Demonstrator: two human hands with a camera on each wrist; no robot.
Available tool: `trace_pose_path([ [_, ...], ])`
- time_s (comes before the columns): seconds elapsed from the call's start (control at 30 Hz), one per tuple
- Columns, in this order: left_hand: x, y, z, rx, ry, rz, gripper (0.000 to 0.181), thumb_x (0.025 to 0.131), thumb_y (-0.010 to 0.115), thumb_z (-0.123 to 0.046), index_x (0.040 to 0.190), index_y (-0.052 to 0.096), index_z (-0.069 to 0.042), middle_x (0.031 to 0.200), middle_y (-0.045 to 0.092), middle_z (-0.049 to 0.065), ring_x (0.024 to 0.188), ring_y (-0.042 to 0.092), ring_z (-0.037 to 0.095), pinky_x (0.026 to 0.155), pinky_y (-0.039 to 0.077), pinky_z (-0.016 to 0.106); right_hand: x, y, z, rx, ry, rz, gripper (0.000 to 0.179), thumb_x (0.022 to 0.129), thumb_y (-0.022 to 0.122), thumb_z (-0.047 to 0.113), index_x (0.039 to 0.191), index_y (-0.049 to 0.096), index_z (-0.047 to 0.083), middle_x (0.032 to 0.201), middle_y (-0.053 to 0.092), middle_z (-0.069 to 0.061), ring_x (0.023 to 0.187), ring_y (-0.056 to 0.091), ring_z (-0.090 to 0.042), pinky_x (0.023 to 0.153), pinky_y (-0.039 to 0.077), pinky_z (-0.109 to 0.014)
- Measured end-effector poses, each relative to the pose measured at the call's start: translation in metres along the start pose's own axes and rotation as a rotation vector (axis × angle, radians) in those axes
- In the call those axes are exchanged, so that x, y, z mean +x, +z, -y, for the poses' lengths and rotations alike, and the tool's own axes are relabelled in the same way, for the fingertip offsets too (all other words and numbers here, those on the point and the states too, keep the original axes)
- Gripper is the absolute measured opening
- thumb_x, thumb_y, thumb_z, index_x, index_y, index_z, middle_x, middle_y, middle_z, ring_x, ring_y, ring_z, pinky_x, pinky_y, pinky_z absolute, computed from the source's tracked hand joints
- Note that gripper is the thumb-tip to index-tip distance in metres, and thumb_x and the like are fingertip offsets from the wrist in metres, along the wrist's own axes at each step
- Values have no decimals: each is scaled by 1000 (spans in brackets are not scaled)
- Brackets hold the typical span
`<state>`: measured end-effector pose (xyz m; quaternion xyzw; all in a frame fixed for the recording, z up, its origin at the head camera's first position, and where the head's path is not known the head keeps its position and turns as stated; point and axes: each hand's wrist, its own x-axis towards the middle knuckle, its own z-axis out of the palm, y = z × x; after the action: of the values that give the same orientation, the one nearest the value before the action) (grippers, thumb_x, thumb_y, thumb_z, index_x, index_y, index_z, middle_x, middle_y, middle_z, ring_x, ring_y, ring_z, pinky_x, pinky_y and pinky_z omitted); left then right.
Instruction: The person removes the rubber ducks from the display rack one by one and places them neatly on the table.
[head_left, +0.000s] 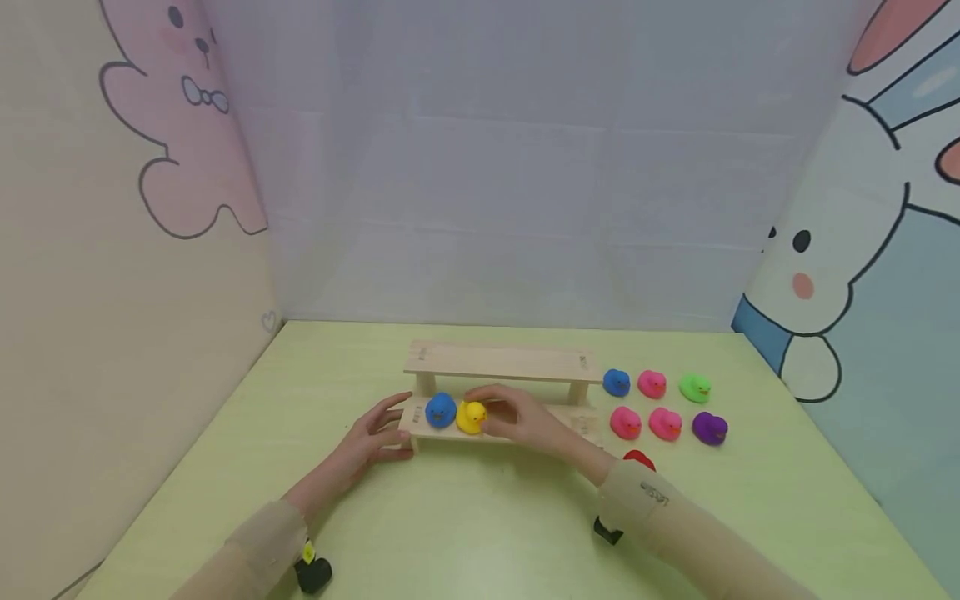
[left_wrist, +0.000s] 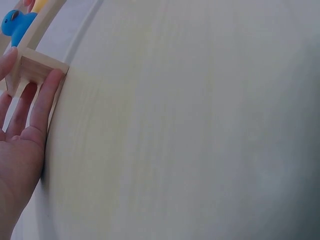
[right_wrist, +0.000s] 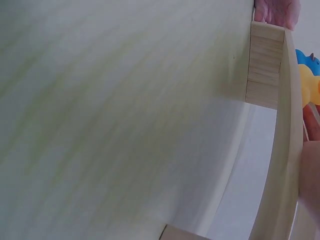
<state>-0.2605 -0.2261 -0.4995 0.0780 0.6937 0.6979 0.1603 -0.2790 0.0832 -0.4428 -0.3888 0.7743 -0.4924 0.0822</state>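
Observation:
A two-tier wooden stand [head_left: 502, 361] sits on the table. On its lower step, a blue rubber duck [head_left: 441, 410] is at the left end, with a yellow rubber duck [head_left: 471, 417] right beside it. My right hand [head_left: 517, 417] pinches the yellow duck between thumb and fingers at the step. At the stand's left end, my left hand [head_left: 372, 433] rests with fairly straight fingers. The left wrist view shows those fingers [left_wrist: 46, 102] against the end leg, thumb up by the lower board. In the right wrist view, the right hand [right_wrist: 311, 160] is partly cut off by the frame edge.
Right of the stand are a blue duck [head_left: 617, 382], several pink ducks [head_left: 665, 424], a green duck [head_left: 696, 387] and a purple duck [head_left: 709, 428]. A red object [head_left: 640, 459] shows partly behind the right forearm. Curtain and printed walls border the table [head_left: 480, 525].

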Motion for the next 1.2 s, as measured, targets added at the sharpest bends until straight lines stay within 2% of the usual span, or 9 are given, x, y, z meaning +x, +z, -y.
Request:
trace_pose_path([
  [0.13,1,1,0,5,-1,-6,68,96,62,-14,155,30,-23,150,40,21,117,61,23,94,59,45,-2,-1,-3,-37,42,-1,40,95,65,16,134,58,12,142,57,-6,132,53,-25,116,42,-44],
  [0.2,2,1,1,2,-4,-10,67,96,62,-14,154,31,-24,149,41,20,117,61,22,93,59,45,-3,-1,-5,-33,52,-6,39,95,67,17,133,59,14,142,57,-6,133,53,-25,116,41,-44],
  [0.43,2,0,3,-7,-8,5,68,96,61,-10,155,29,-21,149,41,20,114,63,21,92,59,46,-4,-2,-8,71,106,-8,39,90,72,14,127,60,12,140,56,-10,131,55,-28,112,46,-36],
  [0.67,2,0,3,-7,6,7,68,96,63,-13,155,29,-21,149,41,21,115,62,21,93,59,46,-3,-5,-11,116,94,-26,36,91,70,13,125,57,12,141,53,-11,130,55,-33,106,50,-27],
  [1.2,-1,2,0,-17,5,-7,69,96,61,-11,156,28,-19,150,40,22,114,62,20,93,59,46,1,-7,-11,168,41,-28,35,89,71,5,120,55,4,143,50,-19,127,56,-39,99,55,-25],
])
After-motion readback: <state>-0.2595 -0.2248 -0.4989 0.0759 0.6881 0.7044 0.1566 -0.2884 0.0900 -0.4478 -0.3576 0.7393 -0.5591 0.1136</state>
